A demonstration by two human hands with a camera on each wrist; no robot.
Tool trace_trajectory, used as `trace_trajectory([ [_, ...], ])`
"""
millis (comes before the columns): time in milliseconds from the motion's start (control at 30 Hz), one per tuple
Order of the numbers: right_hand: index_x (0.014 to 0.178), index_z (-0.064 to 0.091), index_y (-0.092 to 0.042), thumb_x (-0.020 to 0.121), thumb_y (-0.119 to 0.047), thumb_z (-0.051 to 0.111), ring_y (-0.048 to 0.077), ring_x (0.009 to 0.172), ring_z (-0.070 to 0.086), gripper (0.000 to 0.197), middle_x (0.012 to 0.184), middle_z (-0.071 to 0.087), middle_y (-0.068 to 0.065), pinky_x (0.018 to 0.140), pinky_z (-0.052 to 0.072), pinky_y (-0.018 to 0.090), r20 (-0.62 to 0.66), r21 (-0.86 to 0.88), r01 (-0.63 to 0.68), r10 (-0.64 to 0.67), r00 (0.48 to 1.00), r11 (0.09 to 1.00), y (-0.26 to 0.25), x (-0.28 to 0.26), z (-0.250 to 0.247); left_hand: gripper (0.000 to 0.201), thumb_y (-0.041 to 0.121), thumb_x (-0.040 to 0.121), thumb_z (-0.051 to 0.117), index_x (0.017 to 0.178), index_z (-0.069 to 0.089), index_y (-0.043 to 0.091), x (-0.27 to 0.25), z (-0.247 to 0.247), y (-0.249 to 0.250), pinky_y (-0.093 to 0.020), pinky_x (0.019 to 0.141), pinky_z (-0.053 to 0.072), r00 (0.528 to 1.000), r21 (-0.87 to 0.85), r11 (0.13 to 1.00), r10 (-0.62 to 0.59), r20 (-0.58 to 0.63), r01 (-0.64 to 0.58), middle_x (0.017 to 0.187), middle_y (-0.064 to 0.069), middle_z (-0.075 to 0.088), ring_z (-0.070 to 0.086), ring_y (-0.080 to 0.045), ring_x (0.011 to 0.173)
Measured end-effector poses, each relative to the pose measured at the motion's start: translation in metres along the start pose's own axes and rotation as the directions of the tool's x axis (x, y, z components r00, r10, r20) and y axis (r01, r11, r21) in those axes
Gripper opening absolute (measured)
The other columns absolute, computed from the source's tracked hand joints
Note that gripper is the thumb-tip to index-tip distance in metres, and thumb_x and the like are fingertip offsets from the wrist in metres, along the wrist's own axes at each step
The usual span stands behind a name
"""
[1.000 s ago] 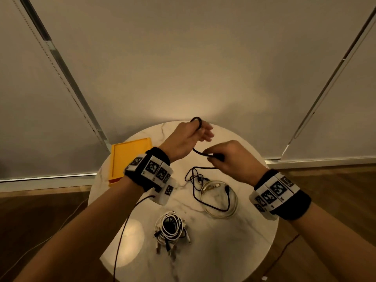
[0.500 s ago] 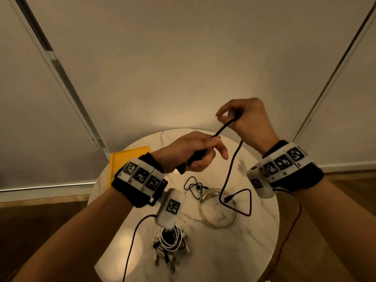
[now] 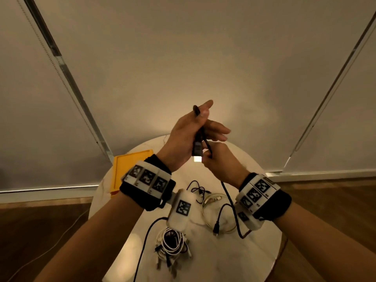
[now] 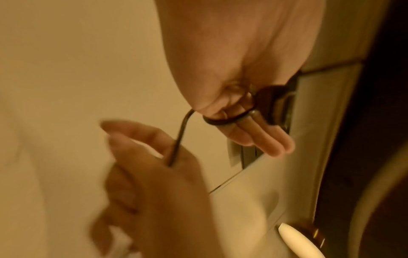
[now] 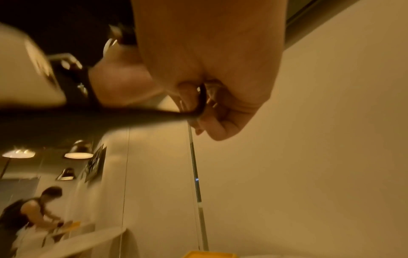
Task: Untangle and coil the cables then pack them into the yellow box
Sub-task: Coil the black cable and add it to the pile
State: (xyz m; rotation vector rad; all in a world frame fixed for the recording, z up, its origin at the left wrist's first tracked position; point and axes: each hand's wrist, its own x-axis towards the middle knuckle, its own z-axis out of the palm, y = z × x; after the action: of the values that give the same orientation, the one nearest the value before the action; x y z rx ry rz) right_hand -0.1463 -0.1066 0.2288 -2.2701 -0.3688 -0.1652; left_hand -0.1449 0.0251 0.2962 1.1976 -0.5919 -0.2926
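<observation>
Round white marble-patterned table (image 3: 234,261), bearing the remaining work; flat yellow rectangular box (image 3: 130,165) at its far left edge, partly hidden behind the left wrist, well apart from the cable in hand; tangled bundle of white and black cables (image 3: 173,244) at the near middle of the table, a pale translucent coiled cable (image 3: 207,202) to its right, and a small loose thin black cable (image 3: 196,187) just beyond that; none of these is yet in the box

Left hand (image 3: 187,137) raised above the table, its fingers (image 4: 264,137) held nearly straight and together, acting as a former; the thin black round cable (image 3: 230,200) is looped around them, its black plug with a bright metal tip (image 3: 197,152) hanging at the palm side; right hand (image 3: 220,163) just below and beside the left, fingers curled and pinching the same cable where it leaves the loop, feeding it; the free tail hangs down from this hand and bends back up to a small black connector (image 3: 216,227) near the pale coil

Handling, as a judgement: the black cable looks light, limp and smooth, with some spring, so loops are likely to slip off straight fingers or uncoil if tension drops; best held by the sheath close to the winding point, with the stiff plug body pinned under the thumb as an anchor; pulling at the joint between plug and sheath is best avoided; the finished coil should be pinched across all its turns before transfer to the box
</observation>
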Motion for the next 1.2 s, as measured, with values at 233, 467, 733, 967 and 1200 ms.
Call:
trace_trajectory([
  [233, 0.07, 0.053, -0.025, 0.085, 0.002, 0.052, 0.011, 0.054, 0.051, 0.032, 0.06, 0.054, -0.013, 0.052, 0.038, 0.025, -0.098, -0.037, 0.102, -0.105, 0.99, 0.994, -0.005, -0.008, -0.012, 0.068, 0.023, 0.104, 0.038, 0.152, -0.009, 0.013, 0.004, 0.005, -0.004, -0.027, 0.106, 0.041, 0.988, 0.541, 0.828, 0.101, 0.117, -0.149, 0.12, 0.005, 0.068, 0.065, -0.007, 0.11],
  [467, 0.089, 0.059, -0.013, 0.098, -0.014, 0.049, 0.008, 0.043, 0.048, 0.014, 0.052, 0.049, -0.009, 0.05, 0.039, 0.022, 0.101, 0.028, 0.047, -0.049, 0.994, 0.999, -0.004, -0.017, 0.001, 0.066, 0.018, 0.105, 0.031, 0.15, -0.017, 0.016, 0.007, -0.001, 0.004, -0.034, 0.109, 0.039, 0.987, 0.355, 0.924, 0.159, -0.017, -0.143, 0.12, -0.001, 0.067, 0.068, -0.018, 0.105],
  [733, 0.089, 0.058, -0.012, 0.101, -0.022, 0.045, 0.007, 0.045, 0.044, 0.021, 0.055, 0.049, -0.007, 0.055, 0.039, 0.026, 0.103, 0.046, -0.006, 0.001, 0.995, 0.999, 0.002, -0.02, 0.016, 0.034, 0.017, 0.104, 0.033, 0.137, 0.039, 0.013, -0.011, -0.008, 0.009, -0.049, 0.101, 0.046, 0.955, 0.296, 0.924, 0.281, -0.096, -0.242, 0.074, -0.007, 0.074, 0.073, -0.029, 0.087],
  [967, 0.079, 0.058, -0.013, 0.101, -0.037, 0.043, 0.01, 0.052, 0.042, 0.035, 0.055, 0.046, -0.008, 0.058, 0.036, 0.034, 0.087, -0.137, 0.072, -0.061, 0.994, 0.988, -0.006, -0.023, 0.019, 0.028, 0.006, 0.102, 0.034, 0.113, 0.058, -0.005, -0.009, -0.015, 0.012, -0.037, 0.104, 0.045, 0.937, 0.313, 0.898, 0.344, -0.065, -0.309, 0.11, -0.01, 0.071, 0.064, -0.026, 0.113],
  [1200, 0.092, 0.073, -0.025, 0.091, -0.036, 0.06, 0.017, 0.065, 0.053, 0.018, 0.068, 0.058, -0.009, 0.061, 0.043, 0.033, 0.065, -0.445, 0.173, -0.161, 0.985, 0.879, -0.021, -0.017, -0.033, 0.03, 0.022, 0.104, 0.038, 0.104, 0.061, 0.004, -0.01, -0.054, 0.011, -0.039, 0.083, 0.053, 0.988, 0.825, 0.565, 0.141, -0.07, -0.022, 0.082, -0.005, 0.075, 0.07, -0.011, 0.076],
])
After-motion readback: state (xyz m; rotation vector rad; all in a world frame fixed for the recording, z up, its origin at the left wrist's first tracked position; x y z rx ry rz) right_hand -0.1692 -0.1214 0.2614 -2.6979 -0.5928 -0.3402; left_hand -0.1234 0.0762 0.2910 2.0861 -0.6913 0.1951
